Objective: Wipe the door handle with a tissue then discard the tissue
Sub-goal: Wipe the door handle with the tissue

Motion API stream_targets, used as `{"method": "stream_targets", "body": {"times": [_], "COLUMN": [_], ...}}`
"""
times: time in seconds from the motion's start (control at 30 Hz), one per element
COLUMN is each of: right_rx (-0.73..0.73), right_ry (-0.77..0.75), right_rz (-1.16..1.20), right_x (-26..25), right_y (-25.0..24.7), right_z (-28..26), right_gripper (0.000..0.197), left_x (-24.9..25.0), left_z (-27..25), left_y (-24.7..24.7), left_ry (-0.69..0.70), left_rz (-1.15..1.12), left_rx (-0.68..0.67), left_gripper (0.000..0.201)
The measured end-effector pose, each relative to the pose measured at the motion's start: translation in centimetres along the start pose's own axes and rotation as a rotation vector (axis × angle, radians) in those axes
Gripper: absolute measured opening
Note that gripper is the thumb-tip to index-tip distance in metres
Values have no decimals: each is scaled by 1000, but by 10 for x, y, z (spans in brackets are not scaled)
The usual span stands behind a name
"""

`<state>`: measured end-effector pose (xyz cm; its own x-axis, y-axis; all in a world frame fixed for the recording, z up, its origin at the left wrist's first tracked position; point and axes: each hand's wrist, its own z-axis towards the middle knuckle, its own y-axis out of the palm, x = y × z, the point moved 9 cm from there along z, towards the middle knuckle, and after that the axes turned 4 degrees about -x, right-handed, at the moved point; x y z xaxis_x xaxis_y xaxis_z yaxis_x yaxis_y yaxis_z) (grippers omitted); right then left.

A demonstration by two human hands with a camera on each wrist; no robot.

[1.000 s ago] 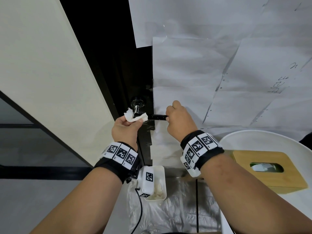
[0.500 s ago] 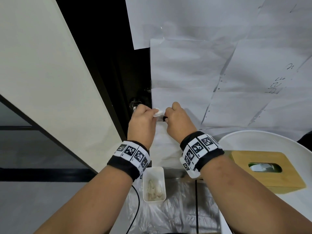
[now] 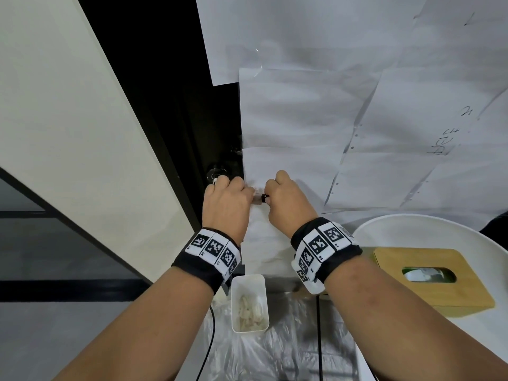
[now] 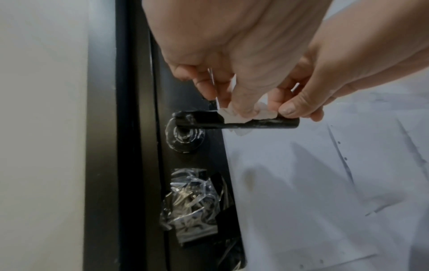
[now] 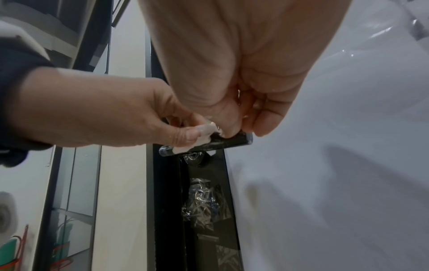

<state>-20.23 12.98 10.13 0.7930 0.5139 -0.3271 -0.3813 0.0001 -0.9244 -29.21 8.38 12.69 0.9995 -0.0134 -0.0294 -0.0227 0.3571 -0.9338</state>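
The black lever door handle (image 4: 267,123) sticks out to the right from its round rose (image 4: 185,135) on the dark door edge. My left hand (image 3: 225,204) grips a crumpled white tissue (image 4: 234,117) and presses it onto the middle of the lever from above. My right hand (image 3: 286,204) pinches the lever's free end (image 5: 241,140) between thumb and fingers. In the right wrist view the tissue (image 5: 204,132) wraps over the top of the handle (image 5: 223,143). In the head view only a scrap of tissue (image 3: 257,192) shows between the two hands.
A small white bin (image 3: 233,303) with used tissues stands on the floor below the hands. At the right a wooden tissue box (image 3: 412,259) sits on a round white table (image 3: 412,229). White paper sheets (image 3: 316,119) cover the door. Crinkled plastic (image 4: 192,198) is taped below the handle.
My left hand turned over from palm up beside the handle and came down on the lever with the tissue. My right hand stayed on the lever's end.
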Motion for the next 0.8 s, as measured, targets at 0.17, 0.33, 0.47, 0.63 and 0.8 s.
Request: {"method": "stream_targets", "body": {"times": [0.17, 0.33, 0.47, 0.63, 0.8], "right_rx": [-1, -8, -17, -14, -13], "right_ry": [-3, 11, 18, 13, 31], "right_rz": [-15, -7, -15, -28, -24], "right_x": [-2, -4, -2, -3, -3], "right_y": [-1, -1, -1, -1, -1], "right_z": [-1, 0, 0, 0, 0], "right_gripper": [15, 16, 15, 14, 14], "left_x": [-13, 1, -5, -53, -82], "left_z": [-9, -6, -13, -26, -32], "left_y": [-5, 1, 6, 4, -8], "left_ry": [-17, 49, 34, -223, -433], "left_rz": [3, -90, -169, -381, -562], "left_rx": [74, 25, 31, 133, 195], "left_gripper": [22, 30, 32, 24, 23]}}
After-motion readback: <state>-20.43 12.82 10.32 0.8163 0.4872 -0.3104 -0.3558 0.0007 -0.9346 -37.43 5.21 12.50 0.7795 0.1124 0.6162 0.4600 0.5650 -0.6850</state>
